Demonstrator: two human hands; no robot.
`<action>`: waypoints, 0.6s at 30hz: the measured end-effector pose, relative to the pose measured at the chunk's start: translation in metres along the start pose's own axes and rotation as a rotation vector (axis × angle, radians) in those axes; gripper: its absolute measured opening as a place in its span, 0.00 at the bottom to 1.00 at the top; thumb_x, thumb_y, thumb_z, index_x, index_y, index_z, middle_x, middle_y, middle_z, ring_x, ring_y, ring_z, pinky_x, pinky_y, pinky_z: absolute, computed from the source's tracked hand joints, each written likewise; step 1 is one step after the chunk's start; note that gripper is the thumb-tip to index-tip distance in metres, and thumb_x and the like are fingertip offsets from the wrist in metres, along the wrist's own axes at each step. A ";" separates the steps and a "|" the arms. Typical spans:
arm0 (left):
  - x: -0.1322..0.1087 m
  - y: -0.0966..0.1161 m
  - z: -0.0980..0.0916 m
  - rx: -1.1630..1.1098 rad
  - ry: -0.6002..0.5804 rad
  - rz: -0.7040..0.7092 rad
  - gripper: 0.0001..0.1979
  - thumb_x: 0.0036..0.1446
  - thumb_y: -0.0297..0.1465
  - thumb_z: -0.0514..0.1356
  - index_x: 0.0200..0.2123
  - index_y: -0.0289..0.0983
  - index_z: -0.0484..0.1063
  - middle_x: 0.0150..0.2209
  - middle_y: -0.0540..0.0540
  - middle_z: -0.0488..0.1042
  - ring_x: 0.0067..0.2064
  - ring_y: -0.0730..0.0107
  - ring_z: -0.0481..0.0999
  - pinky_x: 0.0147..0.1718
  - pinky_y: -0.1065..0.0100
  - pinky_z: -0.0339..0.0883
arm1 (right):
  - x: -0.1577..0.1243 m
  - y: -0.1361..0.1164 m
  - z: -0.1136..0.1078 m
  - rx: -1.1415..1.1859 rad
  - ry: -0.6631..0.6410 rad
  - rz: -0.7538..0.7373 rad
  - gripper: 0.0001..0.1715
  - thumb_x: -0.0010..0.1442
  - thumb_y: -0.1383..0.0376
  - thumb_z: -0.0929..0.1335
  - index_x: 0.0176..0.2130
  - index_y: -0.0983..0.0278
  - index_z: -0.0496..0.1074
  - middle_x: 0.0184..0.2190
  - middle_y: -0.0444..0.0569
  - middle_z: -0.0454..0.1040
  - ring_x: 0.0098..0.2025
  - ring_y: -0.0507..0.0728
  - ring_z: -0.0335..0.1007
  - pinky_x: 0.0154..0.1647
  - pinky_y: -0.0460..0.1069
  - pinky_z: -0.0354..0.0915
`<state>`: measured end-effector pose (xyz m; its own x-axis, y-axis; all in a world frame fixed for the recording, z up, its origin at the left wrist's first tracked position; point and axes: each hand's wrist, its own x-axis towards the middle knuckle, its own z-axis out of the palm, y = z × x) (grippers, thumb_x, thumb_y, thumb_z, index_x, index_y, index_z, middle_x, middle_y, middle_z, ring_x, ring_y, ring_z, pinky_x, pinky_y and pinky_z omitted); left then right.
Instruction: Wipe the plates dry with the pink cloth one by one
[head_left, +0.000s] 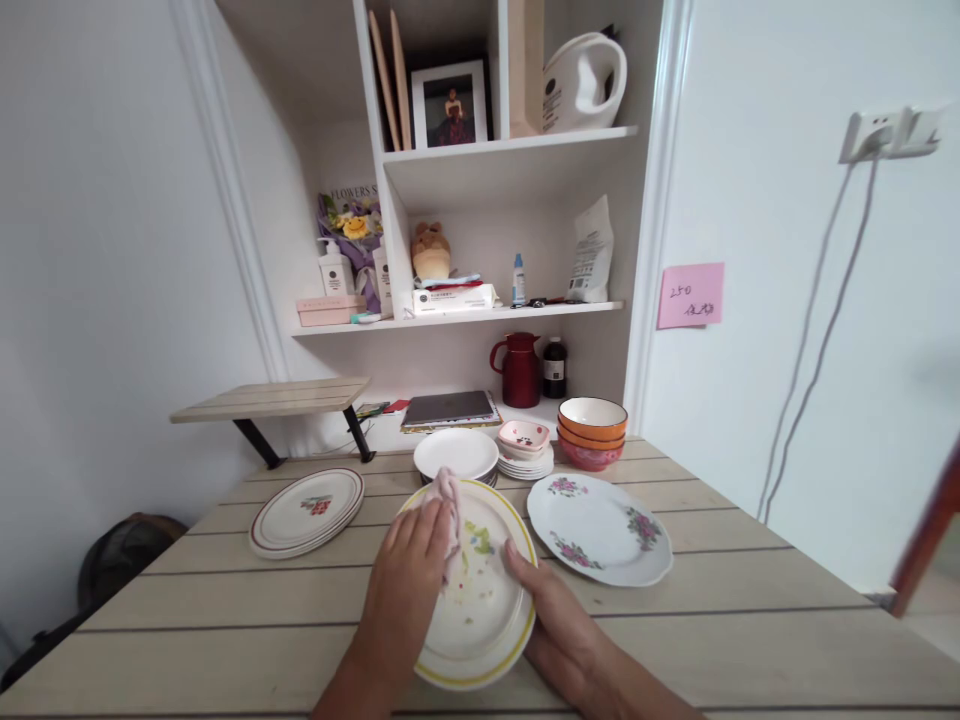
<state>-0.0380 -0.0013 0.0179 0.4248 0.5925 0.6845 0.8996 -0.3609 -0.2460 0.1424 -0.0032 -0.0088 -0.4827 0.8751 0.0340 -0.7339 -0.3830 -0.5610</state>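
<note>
Plate (pixel 480 600), yellow-rimmed, near the front edge of the slatted table (pixel 750 620), tilted, its face turned up toward the camera; being round, it has no long axis; green and reddish smears mark its centre. Left hand (pixel 409 580), fingers curled closed over a pink cloth (pixel 450 500), presses the cloth against the upper left of the plate's face; the cloth's top bunches above the fingertips. Right hand (pixel 559 625), partly open, holds the plate by its right edge, thumb lying on the face, the other fingers hidden beneath.

Floral plate (pixel 600 530) lies flat just right of the held plate, their rims close; whether they touch cannot be told. Red-rimmed plates (pixel 307 510), a short stack, lie well to the left. White plates (pixel 456 453) stand stacked just behind the held plate; saucers (pixel 526 462) beside them carry a small pink dish (pixel 523 435); orange bowls (pixel 592 432) are nested to the right of these. Behind, against the wall: a laptop (pixel 448 407), a red jug (pixel 519 370), a dark bottle (pixel 554 368); shelves (pixel 510 140) above hold a framed photo (pixel 451 102) and a white kettle (pixel 583 82); a pink note (pixel 691 295) is stuck to the right wall.
</note>
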 end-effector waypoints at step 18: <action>-0.014 0.021 0.004 -0.355 -0.122 -0.016 0.29 0.58 0.20 0.51 0.62 0.44 0.58 0.61 0.42 0.64 0.61 0.56 0.64 0.57 0.51 0.62 | -0.007 -0.001 0.009 -0.074 0.022 0.008 0.32 0.58 0.54 0.68 0.55 0.71 0.67 0.47 0.61 0.76 0.50 0.63 0.72 0.57 0.59 0.60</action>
<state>-0.0251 -0.0141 0.0002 0.4391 0.6741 0.5939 0.8241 -0.5655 0.0325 0.1420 -0.0113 -0.0005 -0.4769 0.8789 0.0118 -0.6923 -0.3673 -0.6211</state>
